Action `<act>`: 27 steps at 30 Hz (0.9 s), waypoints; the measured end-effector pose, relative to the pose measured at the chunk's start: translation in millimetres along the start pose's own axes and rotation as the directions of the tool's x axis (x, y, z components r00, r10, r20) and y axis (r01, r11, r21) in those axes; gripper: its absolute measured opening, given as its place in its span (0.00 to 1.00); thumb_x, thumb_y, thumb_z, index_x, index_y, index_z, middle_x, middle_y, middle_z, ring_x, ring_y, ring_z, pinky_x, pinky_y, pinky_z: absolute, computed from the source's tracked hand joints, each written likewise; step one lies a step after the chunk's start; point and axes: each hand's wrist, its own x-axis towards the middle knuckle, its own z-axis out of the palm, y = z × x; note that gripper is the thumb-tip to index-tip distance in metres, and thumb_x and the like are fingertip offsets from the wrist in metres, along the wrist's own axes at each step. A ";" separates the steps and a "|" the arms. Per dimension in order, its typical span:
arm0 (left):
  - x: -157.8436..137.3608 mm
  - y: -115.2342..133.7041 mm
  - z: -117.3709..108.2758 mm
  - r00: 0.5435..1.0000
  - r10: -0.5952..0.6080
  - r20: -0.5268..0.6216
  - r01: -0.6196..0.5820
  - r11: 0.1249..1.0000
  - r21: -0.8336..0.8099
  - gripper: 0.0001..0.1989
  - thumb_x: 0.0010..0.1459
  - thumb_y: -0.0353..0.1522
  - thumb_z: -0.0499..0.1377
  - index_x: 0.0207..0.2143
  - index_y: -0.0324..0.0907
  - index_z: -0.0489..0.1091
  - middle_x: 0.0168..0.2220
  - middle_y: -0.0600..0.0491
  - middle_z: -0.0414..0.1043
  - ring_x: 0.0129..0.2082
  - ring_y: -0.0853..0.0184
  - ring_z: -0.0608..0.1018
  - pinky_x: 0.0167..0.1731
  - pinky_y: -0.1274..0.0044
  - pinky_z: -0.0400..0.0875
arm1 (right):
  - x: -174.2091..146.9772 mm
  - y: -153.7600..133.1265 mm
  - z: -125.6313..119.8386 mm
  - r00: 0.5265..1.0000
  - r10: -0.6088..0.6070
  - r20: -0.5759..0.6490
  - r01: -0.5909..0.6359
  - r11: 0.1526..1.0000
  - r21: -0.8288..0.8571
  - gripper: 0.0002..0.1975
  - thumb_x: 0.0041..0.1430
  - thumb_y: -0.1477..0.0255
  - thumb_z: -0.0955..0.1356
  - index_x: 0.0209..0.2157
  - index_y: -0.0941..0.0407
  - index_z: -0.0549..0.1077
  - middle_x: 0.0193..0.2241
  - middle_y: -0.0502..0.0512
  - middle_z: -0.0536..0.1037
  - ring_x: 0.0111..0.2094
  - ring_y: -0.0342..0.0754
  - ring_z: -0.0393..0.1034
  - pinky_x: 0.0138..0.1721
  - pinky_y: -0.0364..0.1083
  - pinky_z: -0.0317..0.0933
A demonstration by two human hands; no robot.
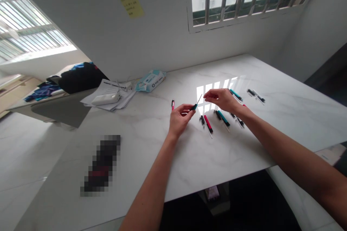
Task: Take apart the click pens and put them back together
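My left hand (179, 120) is closed round a black and teal pen part (193, 107), and a thin refill (200, 98) slants up out of it. Close to the refill's tip, my right hand (221, 99) has its thumb and fingertips pinched together; anything between them is too small to make out. Below the hands lie pens in pieces: a red barrel (207, 121) with a black piece and a white refill, and a teal barrel (223, 117) with similar parts. More pieces (239, 121) are partly covered by my right forearm. A red pen (172, 104) lies just beyond my left hand.
Further right are another teal barrel (235, 94) and a black and white set of pieces (256, 95). Along the wall sit a wipes packet (151, 81), papers (108, 92) and a white power strip (106, 99). A blurred-out dark object (101, 166) lies at left on the marble-patterned table (141, 140).
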 end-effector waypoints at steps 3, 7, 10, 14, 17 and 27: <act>-0.8 0.2 -0.2 1.000 0.015 -0.011 -0.015 0.998 0.061 0.10 0.54 0.36 0.70 0.39 0.43 0.83 0.40 0.48 0.84 0.36 0.64 0.81 0.38 0.73 0.77 | 1.4 3.8 2.9 0.999 0.053 -0.003 -0.051 0.983 0.175 0.12 0.57 0.60 0.76 0.37 0.53 0.83 0.36 0.55 0.86 0.38 0.53 0.81 0.47 0.57 0.75; -1.5 2.0 -2.0 0.998 0.046 -0.035 -0.041 0.991 0.126 0.09 0.54 0.35 0.69 0.38 0.44 0.83 0.40 0.49 0.84 0.35 0.64 0.81 0.38 0.73 0.76 | 2.1 0.2 0.9 0.996 0.092 0.019 -0.094 0.968 0.234 0.13 0.56 0.60 0.77 0.37 0.55 0.81 0.32 0.55 0.84 0.36 0.54 0.82 0.44 0.57 0.77; -1.5 2.7 -3.8 0.998 0.056 -0.039 -0.050 0.988 0.143 0.08 0.55 0.36 0.69 0.38 0.45 0.84 0.39 0.50 0.84 0.35 0.64 0.80 0.38 0.73 0.76 | 3.7 -1.6 -2.0 0.995 0.097 0.004 -0.094 0.956 0.279 0.15 0.55 0.59 0.77 0.37 0.55 0.79 0.34 0.56 0.83 0.35 0.53 0.81 0.42 0.56 0.77; -1.0 1.6 -5.4 0.998 0.050 -0.042 -0.042 0.985 0.167 0.08 0.55 0.36 0.69 0.38 0.46 0.84 0.39 0.50 0.84 0.34 0.65 0.80 0.37 0.73 0.76 | 8.0 2.3 -4.7 0.994 0.110 -0.020 -0.094 0.916 0.390 0.19 0.53 0.59 0.79 0.40 0.55 0.77 0.36 0.55 0.82 0.35 0.51 0.80 0.41 0.55 0.77; -0.3 0.0 -5.9 0.996 0.072 -0.048 -0.063 0.984 0.167 0.08 0.55 0.36 0.69 0.38 0.46 0.84 0.38 0.51 0.84 0.33 0.65 0.80 0.38 0.73 0.76 | 10.1 4.6 -6.0 0.991 0.132 -0.027 -0.105 0.882 0.460 0.22 0.51 0.58 0.80 0.42 0.54 0.78 0.36 0.55 0.83 0.37 0.52 0.81 0.43 0.55 0.77; -0.2 -0.8 -6.6 0.995 0.093 -0.023 -0.087 0.980 0.181 0.08 0.56 0.36 0.68 0.38 0.46 0.83 0.39 0.50 0.84 0.35 0.64 0.81 0.38 0.73 0.76 | 7.7 -1.0 -5.2 0.994 0.105 0.029 -0.105 0.844 0.526 0.25 0.49 0.58 0.81 0.45 0.54 0.79 0.41 0.57 0.85 0.46 0.54 0.81 0.51 0.55 0.74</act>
